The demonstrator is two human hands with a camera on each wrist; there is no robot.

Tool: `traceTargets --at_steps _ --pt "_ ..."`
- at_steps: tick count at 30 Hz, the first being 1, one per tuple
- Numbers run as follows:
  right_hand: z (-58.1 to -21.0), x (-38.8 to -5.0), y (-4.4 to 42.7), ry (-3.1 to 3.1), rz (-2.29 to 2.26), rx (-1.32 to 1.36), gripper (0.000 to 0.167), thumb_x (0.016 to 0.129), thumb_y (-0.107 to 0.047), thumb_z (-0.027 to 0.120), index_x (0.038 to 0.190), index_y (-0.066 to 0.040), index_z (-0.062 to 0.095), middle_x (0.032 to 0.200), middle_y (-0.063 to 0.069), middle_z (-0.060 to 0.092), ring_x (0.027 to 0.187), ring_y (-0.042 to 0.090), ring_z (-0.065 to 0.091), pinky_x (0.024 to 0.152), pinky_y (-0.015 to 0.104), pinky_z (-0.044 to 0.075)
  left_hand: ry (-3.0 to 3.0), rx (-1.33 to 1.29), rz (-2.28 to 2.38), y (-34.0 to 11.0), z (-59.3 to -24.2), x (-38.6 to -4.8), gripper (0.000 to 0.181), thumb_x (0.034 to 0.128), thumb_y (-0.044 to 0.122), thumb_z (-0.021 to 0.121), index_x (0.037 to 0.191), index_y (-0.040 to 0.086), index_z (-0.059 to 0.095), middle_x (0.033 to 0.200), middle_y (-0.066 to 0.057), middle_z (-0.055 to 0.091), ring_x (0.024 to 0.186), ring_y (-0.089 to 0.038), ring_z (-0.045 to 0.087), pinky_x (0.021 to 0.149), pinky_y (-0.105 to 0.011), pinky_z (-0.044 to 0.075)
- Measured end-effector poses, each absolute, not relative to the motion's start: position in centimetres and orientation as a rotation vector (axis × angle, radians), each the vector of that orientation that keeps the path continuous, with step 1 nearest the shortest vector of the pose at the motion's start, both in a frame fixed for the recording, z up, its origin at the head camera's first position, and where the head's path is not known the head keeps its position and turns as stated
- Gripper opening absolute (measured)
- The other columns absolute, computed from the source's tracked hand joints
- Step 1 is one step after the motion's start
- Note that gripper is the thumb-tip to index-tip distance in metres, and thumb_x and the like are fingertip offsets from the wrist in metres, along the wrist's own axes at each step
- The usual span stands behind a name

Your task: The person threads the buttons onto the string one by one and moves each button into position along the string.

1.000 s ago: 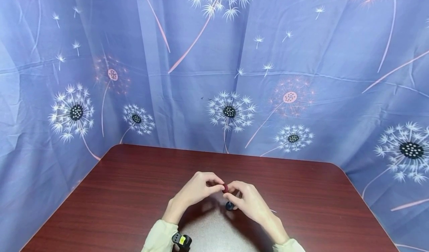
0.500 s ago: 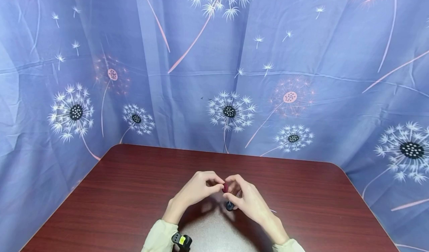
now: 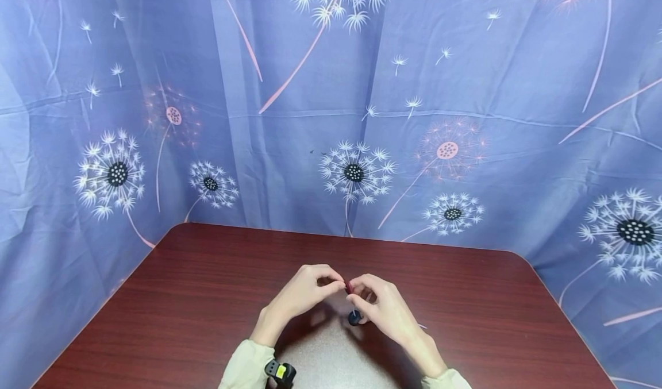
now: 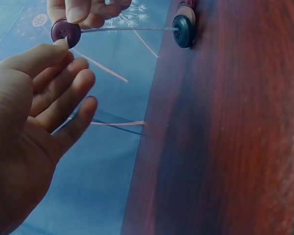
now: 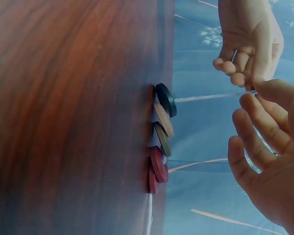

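In the left wrist view a dark red button (image 4: 61,34) sits between both hands. My left hand (image 3: 302,291) pinches its lower edge with thumb and forefinger, the other fingers loosely bent. Across its face lies the thumb of my right hand (image 3: 380,305), with fingers behind it, so this hand grips it too. A pale string (image 4: 122,29) runs from the dark red button to a dark green button (image 4: 184,31). In the right wrist view, more threaded buttons sit in a row at the table: a beige button (image 5: 163,119), an olive button (image 5: 162,139) and red buttons (image 5: 159,164).
The string's tail (image 5: 149,215) leads away past the red buttons. Beneath the hands is a dark red wooden table (image 3: 207,303). A blue dandelion-print curtain (image 3: 289,165) hangs behind and beside it. A black wrist device (image 3: 281,372) is near the left sleeve.
My right forefinger lifts off the dark red button, then comes back to it. The button now tilts differently between the fingertips. My left hand stays nearly in place.
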State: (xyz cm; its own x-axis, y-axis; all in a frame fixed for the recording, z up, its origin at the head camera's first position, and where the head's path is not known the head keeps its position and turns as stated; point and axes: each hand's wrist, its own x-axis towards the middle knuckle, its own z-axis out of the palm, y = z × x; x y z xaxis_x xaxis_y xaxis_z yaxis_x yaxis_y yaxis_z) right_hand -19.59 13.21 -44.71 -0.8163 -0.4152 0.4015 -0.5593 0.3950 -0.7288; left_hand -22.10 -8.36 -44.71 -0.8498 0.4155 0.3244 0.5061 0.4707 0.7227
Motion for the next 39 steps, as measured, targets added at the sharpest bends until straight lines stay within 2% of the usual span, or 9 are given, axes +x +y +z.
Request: traceTargets --at_steps 4,9,14,19,25,29,32,39 --pt "-44.62 -19.54 13.2 -2.5 1.397 0.873 0.015 0.09 -0.013 0.072 0.104 -0.011 0.068 0.085 -0.003 0.068 0.06 0.013 0.063 0.048 0.025 0.054 -2.676 -0.815 -1.33 -8.36 -44.66 -22.01 0.015 0.0971 0.033 0.063 0.099 0.024 0.075 0.091 0.014 0.071 0.085 0.001 0.062 0.079 -0.021 0.051" --pt "-44.53 -19.46 13.2 -2.519 1.427 0.861 0.015 0.091 -0.015 0.072 0.105 -0.01 0.068 0.084 -0.002 0.069 0.057 0.021 0.065 0.048 0.029 0.055 -2.711 -0.824 -1.346 -8.32 -44.71 -22.0 0.016 0.0978 0.032 0.062 0.097 0.022 0.074 0.087 0.008 0.072 0.079 0.0 0.06 0.072 -0.02 0.05" --pt "-44.5 -19.41 13.23 -2.526 1.463 0.855 0.015 0.091 -0.017 0.072 0.105 -0.012 0.068 0.084 -0.001 0.069 0.056 0.023 0.065 0.048 0.033 0.055 -2.688 -0.856 -1.427 -8.26 -44.76 -21.87 0.012 0.0953 0.025 0.063 0.095 0.018 0.072 0.086 0.013 0.066 0.08 -0.001 0.061 0.074 -0.02 0.05" --pt "-44.49 -19.33 13.19 -2.53 1.495 0.849 0.015 0.091 -0.021 0.072 0.104 -0.015 0.068 0.085 -0.001 0.07 0.056 0.024 0.065 0.048 0.034 0.056 -2.604 -0.873 -1.542 -8.19 -44.75 -21.7 0.005 0.0922 0.024 0.067 0.093 0.02 0.07 0.088 0.014 0.067 0.082 -0.002 0.064 0.077 -0.021 0.052" --pt "-44.65 -19.47 13.06 -2.515 1.477 0.847 0.023 0.091 -0.019 0.072 0.113 -0.018 0.063 0.082 -0.001 0.066 0.06 0.016 0.063 0.048 0.03 0.055 -2.582 -0.846 -1.552 -8.25 -44.72 -21.61 0.006 0.0905 0.023 0.067 0.09 0.02 0.071 0.081 0.014 0.067 0.077 -0.003 0.064 0.074 -0.021 0.052" --pt "-44.67 -19.6 13.16 -2.492 1.375 0.884 0.032 0.09 -0.013 0.073 0.121 -0.013 0.063 0.081 -0.003 0.065 0.062 0.007 0.061 0.05 0.025 0.054 -2.595 -0.842 -1.521 -8.28 -44.66 -21.62 0.005 0.0897 0.021 0.067 0.089 0.02 0.071 0.08 0.014 0.067 0.076 -0.002 0.063 0.074 -0.021 0.051" --pt "-44.62 -19.63 13.21 -2.489 1.319 0.895 0.031 0.089 -0.011 0.074 0.118 -0.01 0.065 0.081 -0.005 0.065 0.063 0.003 0.06 0.053 0.024 0.054 -2.597 -0.855 -1.492 -8.32 -44.61 -21.7 0.004 0.0899 0.021 0.067 0.088 0.021 0.07 0.081 0.014 0.067 0.077 -0.002 0.063 0.074 -0.021 0.052" --pt "-44.78 -19.58 13.17 -2.525 1.334 0.9 0.028 0.086 -0.008 0.075 0.112 -0.017 0.068 0.084 -0.005 0.064 0.06 0.002 0.059 0.05 0.023 0.053 -2.599 -0.838 -1.33 -8.51 -44.81 -22.01 0.01 0.0921 0.023 0.064 0.085 0.03 0.066 0.072 0.016 0.058 0.068 0.001 0.053 0.062 -0.019 0.045"
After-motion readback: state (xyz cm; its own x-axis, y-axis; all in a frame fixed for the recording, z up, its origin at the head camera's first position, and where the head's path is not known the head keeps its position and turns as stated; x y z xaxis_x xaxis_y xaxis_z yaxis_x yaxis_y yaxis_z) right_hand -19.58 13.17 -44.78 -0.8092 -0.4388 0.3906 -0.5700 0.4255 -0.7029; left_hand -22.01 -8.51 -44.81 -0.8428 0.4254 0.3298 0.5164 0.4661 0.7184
